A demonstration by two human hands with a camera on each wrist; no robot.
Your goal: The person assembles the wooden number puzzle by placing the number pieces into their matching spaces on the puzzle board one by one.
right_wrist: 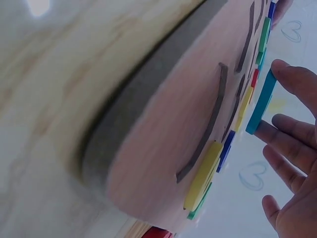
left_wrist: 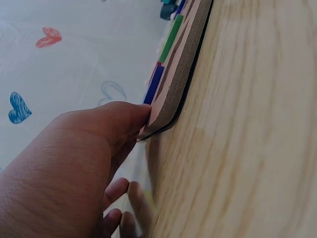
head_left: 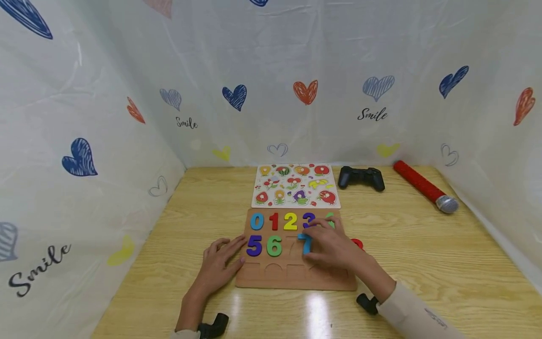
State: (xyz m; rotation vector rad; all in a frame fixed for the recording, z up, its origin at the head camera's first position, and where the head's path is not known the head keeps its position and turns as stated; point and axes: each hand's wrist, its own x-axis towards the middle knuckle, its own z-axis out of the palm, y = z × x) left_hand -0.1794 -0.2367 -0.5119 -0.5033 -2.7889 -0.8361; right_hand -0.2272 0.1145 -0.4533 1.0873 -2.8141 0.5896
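Note:
A brown wooden number board [head_left: 264,260] lies on the table, with bare recesses along its near row. Between thumb and fingertips my right hand [head_left: 334,247] pinches a blue number 7 [head_left: 306,245], held just above the board. The right wrist view shows this 7 [right_wrist: 261,101] edge-on and raised, with a yellow piece [right_wrist: 204,176] seated closer to the camera. My left hand [head_left: 218,266] touches the board's left edge with relaxed fingers, close to the purple 5 [head_left: 254,246] and left of the green 6 [head_left: 274,246]. The right hand partly covers the purple 3 [head_left: 309,218] and green 4 [head_left: 330,218].
Behind the board is a fruit puzzle board [head_left: 284,188]. A black game controller [head_left: 361,178] and a red microphone [head_left: 423,184] lie at the back right. Beside the board's right edge sits a red piece [head_left: 357,243], partly covered by the right hand.

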